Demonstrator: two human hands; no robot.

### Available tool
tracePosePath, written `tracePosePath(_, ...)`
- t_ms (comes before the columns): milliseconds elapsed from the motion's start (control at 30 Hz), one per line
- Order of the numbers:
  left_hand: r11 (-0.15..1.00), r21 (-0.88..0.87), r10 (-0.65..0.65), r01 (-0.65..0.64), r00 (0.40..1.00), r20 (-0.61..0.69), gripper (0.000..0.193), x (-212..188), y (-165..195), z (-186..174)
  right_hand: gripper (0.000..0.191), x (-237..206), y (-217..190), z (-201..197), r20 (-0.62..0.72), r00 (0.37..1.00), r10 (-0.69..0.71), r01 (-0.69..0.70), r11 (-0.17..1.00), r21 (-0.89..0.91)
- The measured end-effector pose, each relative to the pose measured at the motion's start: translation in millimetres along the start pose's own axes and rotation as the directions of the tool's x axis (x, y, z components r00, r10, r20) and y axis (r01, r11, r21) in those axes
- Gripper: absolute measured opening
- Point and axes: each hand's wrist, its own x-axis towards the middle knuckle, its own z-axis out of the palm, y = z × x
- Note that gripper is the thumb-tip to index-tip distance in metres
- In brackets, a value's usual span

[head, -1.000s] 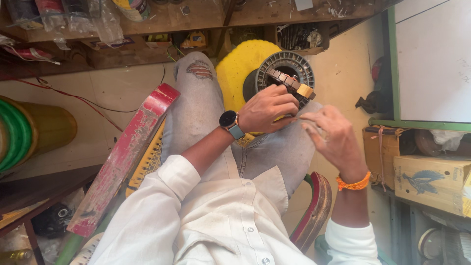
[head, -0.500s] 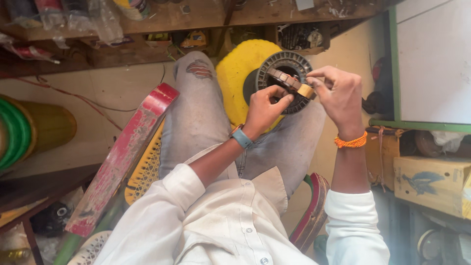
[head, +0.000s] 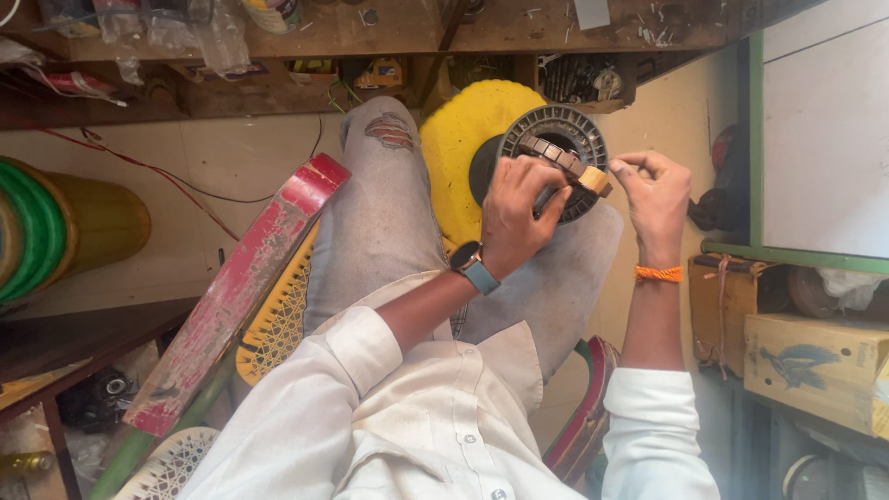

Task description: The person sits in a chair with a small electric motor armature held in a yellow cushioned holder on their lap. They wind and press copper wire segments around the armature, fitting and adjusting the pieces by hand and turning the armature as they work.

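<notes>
The left hand (head: 519, 218) rests on the lap with its fingers (head: 542, 185) curled and pressed around the grey ribbed round part (head: 556, 139), a wheel-like disc with a toothed rim and a dark metal band of small blocks (head: 548, 153) across its face; the disc lies just under and beyond these fingers, propped on the right knee of the grey jeans (head: 389, 222); the right hand (head: 653, 199) is beside it, its fingers (head: 634, 171) bent and pinched together at the tan block-shaped end piece (head: 594, 181) of the band, thumb and forefinger closing on or right next to it, though the exact contact is too small to tell; behind the fingers of both hands lies a yellow scalloped disc (head: 463, 148) with a dark centre, partly covered by the grey part; to the left of the fingers, well apart, a worn red wooden plank (head: 241, 296) leans across a yellow mesh seat (head: 278, 324); beyond the fingers a cluttered wooden shelf (head: 370, 37) runs along the top, and to their right stand cardboard boxes (head: 815, 361); judging by how things lie, the band is already laid over the disc and its end is being fitted or adjusted, so the work seems midway: the piece is seated but not visibly fastened, and the disc is not yet set down
</notes>
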Motion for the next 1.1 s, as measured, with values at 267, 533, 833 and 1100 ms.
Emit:
tracePosePath(267,0.827,-0.086,0.484,-0.555,0.626,0.611,0.060,75.1,-31.7,-1.3,0.011,-29.1,-18.8,-32.1,0.010,0.985,0.175,-0.173,0.960,0.221)
tracePosePath(533,0.918,-0.263,0.394,-0.296,0.609,0.688,0.048,84.5,-46.5,3.1,0.008,-64.8,-46.8,-22.9,0.134,0.989,0.061,-0.094,0.961,0.260)
tracePosePath(833,0.911,-0.410,0.385,-0.038,0.437,0.813,0.054,112.2,-46.0,-6.7,0.010,-90.5,-46.6,36.4,0.086,0.921,-0.379,0.389,0.894,-0.221)
tracePosePath(1100,0.781,-0.156,0.596,-0.604,0.649,0.472,0.029,39.6,-30.0,-39.9,0.013,-114.4,-70.2,20.0,0.087,0.930,-0.357,0.367,0.915,-0.167)
